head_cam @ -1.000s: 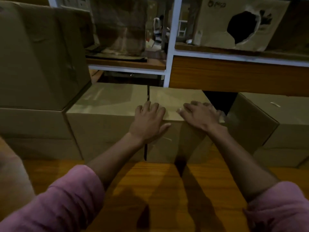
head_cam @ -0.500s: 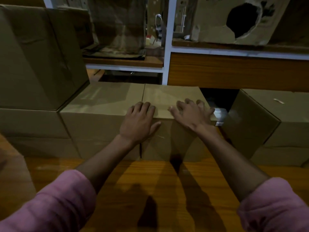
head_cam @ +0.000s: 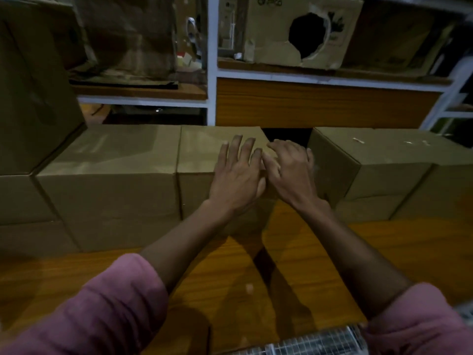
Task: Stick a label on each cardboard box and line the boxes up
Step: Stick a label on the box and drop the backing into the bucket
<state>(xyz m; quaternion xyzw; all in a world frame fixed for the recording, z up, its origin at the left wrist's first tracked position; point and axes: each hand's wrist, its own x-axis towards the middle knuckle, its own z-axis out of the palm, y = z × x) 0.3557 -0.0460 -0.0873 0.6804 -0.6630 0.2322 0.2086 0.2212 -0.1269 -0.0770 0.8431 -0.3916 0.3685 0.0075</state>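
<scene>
Two brown cardboard boxes stand side by side on the wooden table. My left hand [head_cam: 238, 172] lies flat with straight fingers on the top right part of the middle box [head_cam: 202, 149]. My right hand [head_cam: 290, 167] rests at that box's right top corner, its fingers bent over the edge into the gap. The left box [head_cam: 112, 160] touches the middle one. A third box [head_cam: 378, 162] stands turned at an angle to the right, apart from the middle box. No label shows under my hands.
A tall stack of larger boxes [head_cam: 33, 103] stands at the far left. Behind the row runs a white-framed shelf [head_cam: 211, 73] with a torn carton [head_cam: 304, 34] on it. The wooden table [head_cam: 256, 278] stretches toward me, with a gridded sheet [head_cam: 312, 342] at its near edge.
Both hands have slid to the right along the middle box's top, closer together. The view has shifted, so the boxes sit further left.
</scene>
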